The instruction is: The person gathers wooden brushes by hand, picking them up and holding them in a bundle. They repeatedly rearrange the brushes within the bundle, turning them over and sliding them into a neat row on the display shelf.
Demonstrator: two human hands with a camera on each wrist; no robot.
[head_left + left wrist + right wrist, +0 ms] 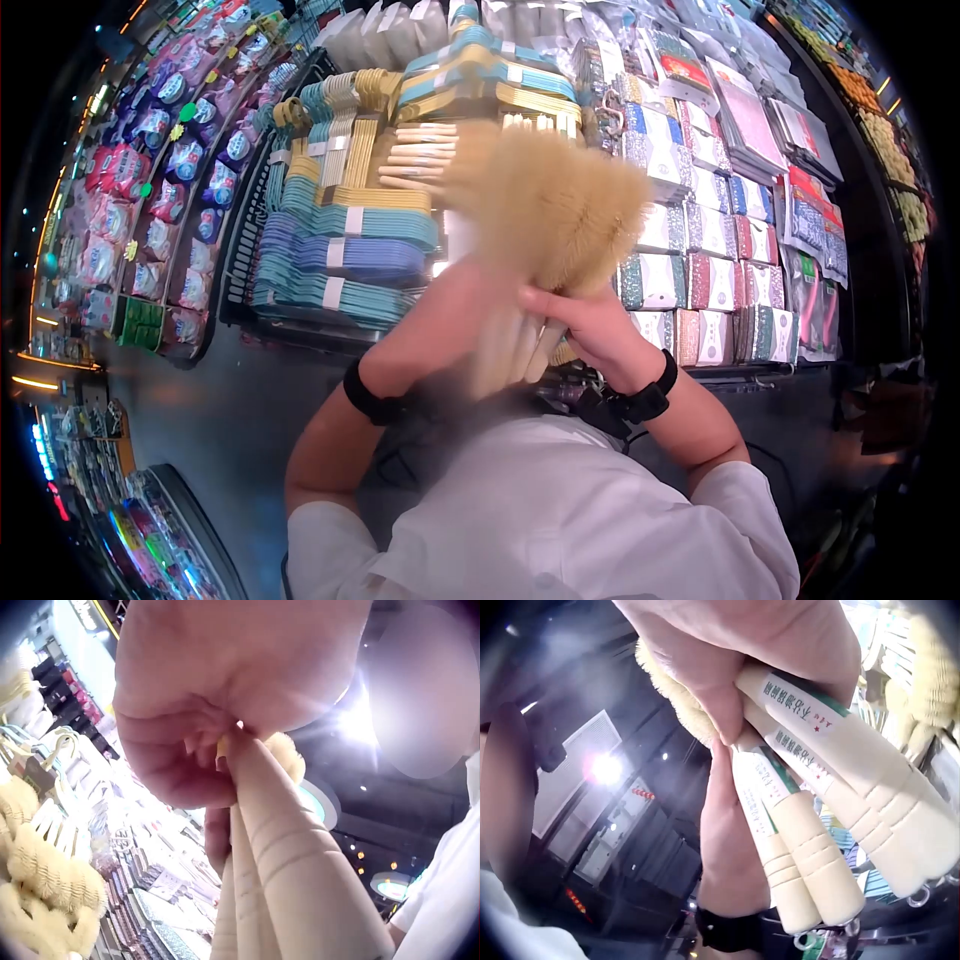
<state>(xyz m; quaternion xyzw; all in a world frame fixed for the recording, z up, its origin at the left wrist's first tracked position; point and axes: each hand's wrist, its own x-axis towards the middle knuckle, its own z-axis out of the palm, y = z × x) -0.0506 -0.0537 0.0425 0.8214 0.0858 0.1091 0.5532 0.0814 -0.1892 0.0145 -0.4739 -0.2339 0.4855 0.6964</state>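
Note:
Several dish brushes with tan bristle heads (575, 205) and cream handles (799, 859) are bunched in front of my chest, bristles pointing up and away. My right hand (600, 335) grips the handles just below the bristles, its thumb lying across them. Printed labels circle the handles near that grip, and metal rings hang from their ends. My left hand (450, 315), blurred in the head view, holds the same bunch from the other side. In the left wrist view its fingers (176, 769) curl round the handle tops, partly hiding them.
Ahead is a display with stacked blue and yellow hangers (370, 225) at left and patterned packs (715, 280) at right. More brushes (56, 862) hang or lie there. Shelves of bagged goods (150, 180) stand at far left, dark floor (210, 410) below.

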